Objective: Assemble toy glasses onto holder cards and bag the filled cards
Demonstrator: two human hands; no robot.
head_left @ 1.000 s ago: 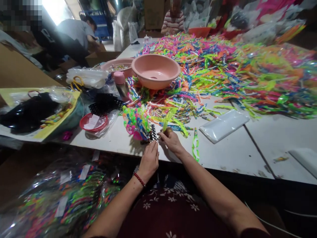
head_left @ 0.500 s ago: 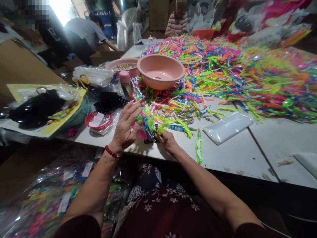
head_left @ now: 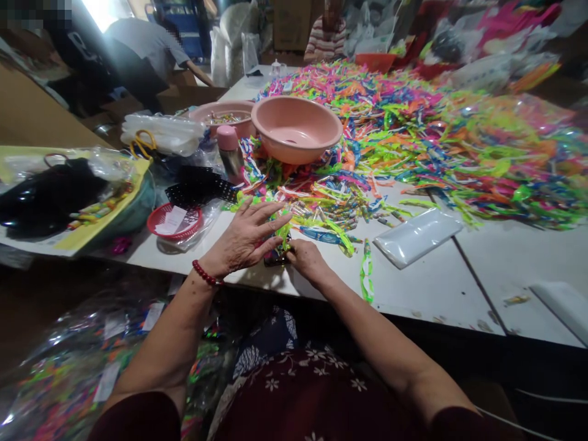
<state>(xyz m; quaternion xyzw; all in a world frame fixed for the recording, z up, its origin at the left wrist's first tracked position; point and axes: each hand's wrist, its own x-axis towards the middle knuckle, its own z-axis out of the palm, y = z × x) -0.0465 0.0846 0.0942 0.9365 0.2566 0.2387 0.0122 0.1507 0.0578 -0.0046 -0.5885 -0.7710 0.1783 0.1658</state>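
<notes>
My left hand [head_left: 250, 236], a dark red bead bracelet at its wrist, lies palm down with fingers stretched and slightly apart over some yellow-green plastic pieces [head_left: 283, 231]. Close to its right, my right hand [head_left: 307, 260] is closed, thumb and fingers pinched at a small black perforated piece [head_left: 275, 257] by the table's front edge. What exactly sits between those fingertips is hidden. Beyond both hands spreads a loose row of colourful plastic-wrapped strips [head_left: 331, 205]. One green strip [head_left: 366, 272] lies alone to the right.
A pink basin [head_left: 296, 131] stands behind the strips, beside a pink-capped flask [head_left: 229, 153]. To the left are a red basket [head_left: 174, 223] with papers and black perforated sheets [head_left: 197, 187]. A clear-wrapped white pack [head_left: 418, 236] lies right. Other people work further back.
My left hand has lowered and turned flatter, its fingers now reaching right over the pieces. The bundle standing between my hands is now mostly covered. My right hand has shifted slightly left.
</notes>
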